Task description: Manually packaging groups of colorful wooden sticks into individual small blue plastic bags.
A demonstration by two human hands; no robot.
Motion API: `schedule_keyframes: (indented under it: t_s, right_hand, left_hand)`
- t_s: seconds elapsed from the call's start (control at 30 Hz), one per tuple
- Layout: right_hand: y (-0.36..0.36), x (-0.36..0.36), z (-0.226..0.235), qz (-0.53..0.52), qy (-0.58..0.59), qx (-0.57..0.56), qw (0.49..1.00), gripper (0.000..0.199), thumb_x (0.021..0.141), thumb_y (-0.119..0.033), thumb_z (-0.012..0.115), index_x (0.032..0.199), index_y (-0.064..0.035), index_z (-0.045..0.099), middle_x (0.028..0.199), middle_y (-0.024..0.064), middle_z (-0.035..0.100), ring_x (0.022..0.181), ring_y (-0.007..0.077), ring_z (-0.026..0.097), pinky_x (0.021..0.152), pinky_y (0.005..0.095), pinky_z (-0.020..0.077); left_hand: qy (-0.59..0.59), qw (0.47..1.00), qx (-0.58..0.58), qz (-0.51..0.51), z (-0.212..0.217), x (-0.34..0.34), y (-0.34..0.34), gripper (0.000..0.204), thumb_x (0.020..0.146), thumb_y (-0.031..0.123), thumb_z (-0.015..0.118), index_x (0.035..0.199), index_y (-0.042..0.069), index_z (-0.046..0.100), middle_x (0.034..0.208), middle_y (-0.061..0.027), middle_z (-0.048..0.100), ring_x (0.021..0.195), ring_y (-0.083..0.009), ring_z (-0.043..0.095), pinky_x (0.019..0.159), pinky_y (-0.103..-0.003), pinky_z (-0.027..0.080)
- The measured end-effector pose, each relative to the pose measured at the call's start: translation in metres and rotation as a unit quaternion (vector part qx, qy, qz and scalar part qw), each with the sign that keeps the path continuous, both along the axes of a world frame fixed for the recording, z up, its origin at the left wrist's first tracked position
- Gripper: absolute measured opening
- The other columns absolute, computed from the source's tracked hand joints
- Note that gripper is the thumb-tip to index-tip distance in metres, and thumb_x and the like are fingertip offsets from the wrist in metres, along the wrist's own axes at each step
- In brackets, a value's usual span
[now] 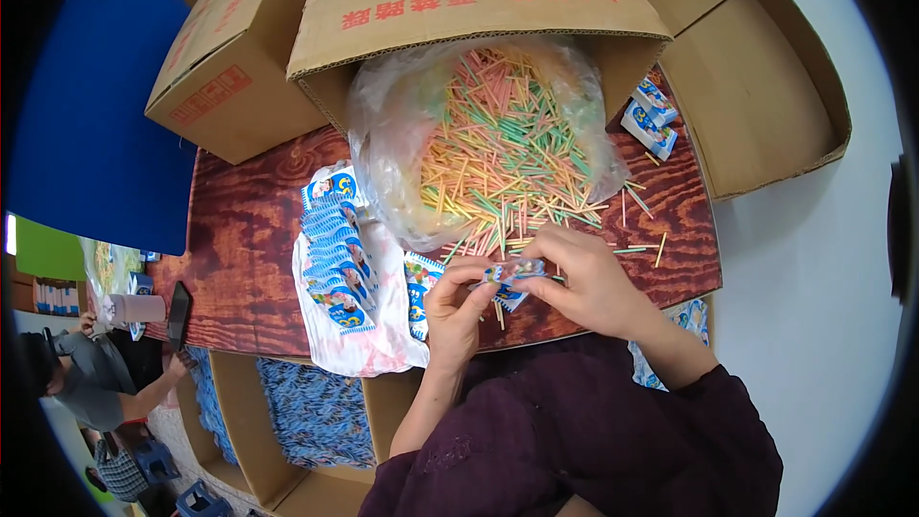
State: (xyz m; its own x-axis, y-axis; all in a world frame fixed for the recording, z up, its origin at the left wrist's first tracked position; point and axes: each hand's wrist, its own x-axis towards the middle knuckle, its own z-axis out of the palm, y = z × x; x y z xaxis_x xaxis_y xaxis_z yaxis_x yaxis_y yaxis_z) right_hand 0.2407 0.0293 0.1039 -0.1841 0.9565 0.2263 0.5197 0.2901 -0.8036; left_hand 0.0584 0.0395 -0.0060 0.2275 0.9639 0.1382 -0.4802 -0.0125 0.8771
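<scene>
While a row of filled blue-and-white printed paper packets (337, 258) lies finished, left hand (458, 311) and right hand (584, 282) pinch another small packet (509, 278); heaped pastel sticks (498, 144) remain.

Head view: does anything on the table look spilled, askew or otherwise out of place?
Yes. Loose coloured sticks lie scattered on the wooden table, outside the clear bag holding the main heap. Both hands, left hand and right hand, hold a small blue packet. Nothing looks damaged.
</scene>
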Motion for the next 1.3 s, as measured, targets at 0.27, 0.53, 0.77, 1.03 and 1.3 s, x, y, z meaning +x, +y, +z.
schedule_keyframes:
  t_s: [0.27,0.53,0.77,1.03,1.3]
  right_hand:
    - [-0.018,-0.011,-0.002,0.024,-0.004,0.054,0.998,0.033,0.072,0.005,0.066,0.102,-0.0045,0.060,0.083,0.0103,0.056,0.075,0.0277,0.058,0.065,0.0369,0.0456]
    - [-0.023,-0.017,0.002,0.006,0.005,0.071,0.997,0.042,0.068,0.001,0.074,0.107,-0.0051,0.060,0.084,0.0095,0.056,0.075,0.0266,0.057,0.064,0.0364,0.0456]
    - [-0.019,-0.023,-0.006,0.034,-0.021,0.075,0.996,0.038,0.070,-0.003,0.074,0.106,-0.0047,0.061,0.086,0.0098,0.056,0.078,0.0290,0.058,0.066,0.0387,0.0465]
    - [-0.001,-0.026,-0.052,0.015,-0.056,0.085,0.995,0.022,0.073,0.001,0.067,0.094,-0.0039,0.062,0.085,0.0107,0.055,0.078,0.0296,0.058,0.065,0.0386,0.0462]
    - [-0.003,-0.054,-0.057,0.068,0.058,-0.012,0.996,0.022,0.081,-0.006,0.066,0.101,-0.0037,0.059,0.083,0.0112,0.059,0.075,0.0282,0.060,0.065,0.0374,0.0472]
  left_hand:
    - [0.234,0.962,0.029,-0.139,0.022,-0.013,0.005,0.032,0.077,-0.004,0.061,0.108,0.001,0.066,0.104,-0.0104,0.067,0.096,-0.0211,0.063,0.084,-0.031,0.048]
    - [0.246,0.962,0.093,-0.074,0.025,-0.017,0.003,0.033,0.070,-0.008,0.059,0.101,-0.001,0.069,0.101,-0.0111,0.068,0.093,-0.0221,0.064,0.083,-0.031,0.049]
    - [0.251,0.963,0.060,-0.078,0.021,-0.020,0.000,0.034,0.070,-0.007,0.063,0.102,-0.001,0.069,0.100,-0.0105,0.068,0.091,-0.0213,0.065,0.081,-0.030,0.050]
    - [0.264,0.961,-0.032,-0.083,0.025,-0.025,-0.007,0.038,0.080,-0.002,0.067,0.117,0.001,0.063,0.109,-0.0092,0.064,0.099,-0.0170,0.062,0.085,-0.028,0.048]
    - [0.233,0.970,0.002,0.066,0.012,-0.048,-0.022,0.017,0.087,0.000,0.063,0.103,-0.001,0.064,0.101,-0.0056,0.064,0.096,-0.0137,0.060,0.099,-0.031,0.042]
